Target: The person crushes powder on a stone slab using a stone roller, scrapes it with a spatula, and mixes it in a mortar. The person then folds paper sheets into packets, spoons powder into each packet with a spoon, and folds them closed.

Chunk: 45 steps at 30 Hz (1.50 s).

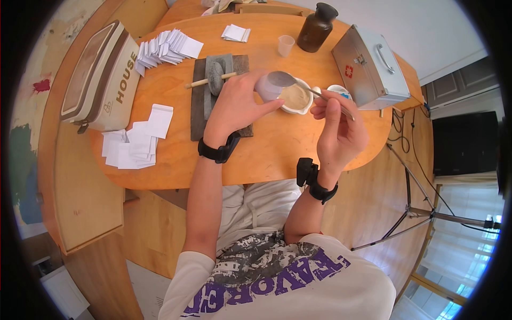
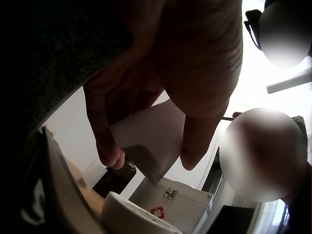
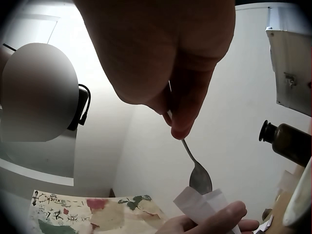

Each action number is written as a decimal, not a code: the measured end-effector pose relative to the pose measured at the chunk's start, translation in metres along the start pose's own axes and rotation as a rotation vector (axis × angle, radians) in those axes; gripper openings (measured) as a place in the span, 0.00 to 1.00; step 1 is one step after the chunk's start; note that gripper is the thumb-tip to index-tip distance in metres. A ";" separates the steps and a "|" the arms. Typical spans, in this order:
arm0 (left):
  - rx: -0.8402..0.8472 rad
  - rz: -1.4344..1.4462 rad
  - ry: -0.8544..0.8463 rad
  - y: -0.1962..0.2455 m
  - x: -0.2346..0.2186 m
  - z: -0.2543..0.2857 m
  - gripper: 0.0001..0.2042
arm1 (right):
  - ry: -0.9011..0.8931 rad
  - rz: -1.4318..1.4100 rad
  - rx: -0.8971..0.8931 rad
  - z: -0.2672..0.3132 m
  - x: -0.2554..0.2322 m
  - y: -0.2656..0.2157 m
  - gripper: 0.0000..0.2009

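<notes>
My left hand (image 1: 234,109) holds a small white paper packet (image 1: 268,88) between thumb and fingers, beside a white bowl of beige powder (image 1: 295,97). In the left wrist view the packet (image 2: 155,139) is pinched between the thumb and fingers. My right hand (image 1: 343,125) pinches the handle of a metal spoon (image 1: 281,79), whose bowl is at the packet. The right wrist view shows the spoon (image 3: 200,178) tilted down at the mouth of the packet (image 3: 201,204); whether powder lies in it I cannot tell.
Left of the hands, a wooden-handled grinding wheel (image 1: 215,79) sits on dark boards. White packets (image 1: 168,47) and more papers (image 1: 140,143) lie near a HOUSE box (image 1: 101,80). Behind are a plastic cup (image 1: 286,46), a brown bottle (image 1: 317,29) and a metal case (image 1: 370,66).
</notes>
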State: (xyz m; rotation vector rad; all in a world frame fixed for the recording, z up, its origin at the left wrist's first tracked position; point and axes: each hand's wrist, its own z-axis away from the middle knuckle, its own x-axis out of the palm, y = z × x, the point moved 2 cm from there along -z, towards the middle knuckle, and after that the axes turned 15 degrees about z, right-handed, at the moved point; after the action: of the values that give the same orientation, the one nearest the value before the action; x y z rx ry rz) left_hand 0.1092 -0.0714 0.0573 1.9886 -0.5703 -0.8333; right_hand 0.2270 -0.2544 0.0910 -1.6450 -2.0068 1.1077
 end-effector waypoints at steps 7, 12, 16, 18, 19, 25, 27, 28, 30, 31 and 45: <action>0.023 0.014 0.023 0.001 -0.001 0.000 0.27 | 0.009 0.193 0.186 -0.005 -0.008 0.031 0.08; 0.027 0.020 0.013 -0.002 -0.001 0.001 0.27 | -0.164 0.328 0.237 -0.002 -0.003 0.050 0.09; 0.030 0.000 0.016 0.000 -0.001 0.000 0.27 | -0.209 0.331 0.245 0.000 0.000 0.054 0.10; 0.029 0.002 0.010 -0.001 -0.001 0.000 0.27 | -0.233 0.317 0.289 0.000 0.000 0.054 0.11; 0.027 0.005 0.006 -0.001 -0.001 0.000 0.27 | -0.233 0.317 0.290 0.000 0.000 0.055 0.11; 0.004 0.011 -0.007 -0.002 -0.001 0.000 0.27 | -0.180 0.232 0.407 0.000 -0.006 0.066 0.12; 0.010 0.003 -0.003 -0.002 -0.001 0.000 0.27 | -0.148 0.166 0.483 0.000 -0.010 0.070 0.13; 0.016 -0.005 0.001 -0.002 -0.001 0.000 0.27 | -0.148 0.166 0.482 -0.001 -0.010 0.069 0.13; 0.009 0.000 -0.004 -0.001 -0.001 0.000 0.27 | -0.053 0.055 0.514 -0.002 -0.013 0.065 0.14; 0.002 0.005 -0.010 -0.001 -0.001 0.000 0.27 | -0.053 0.054 0.513 -0.003 -0.014 0.063 0.14; 0.029 -0.023 0.008 0.000 0.000 0.000 0.27 | 0.013 -0.028 0.108 0.000 0.005 0.003 0.07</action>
State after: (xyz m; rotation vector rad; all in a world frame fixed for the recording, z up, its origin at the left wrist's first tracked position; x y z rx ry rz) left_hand 0.1098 -0.0714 0.0574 2.0277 -0.5583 -0.8346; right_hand 0.2273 -0.2498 0.0875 -1.5615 -1.9204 1.1708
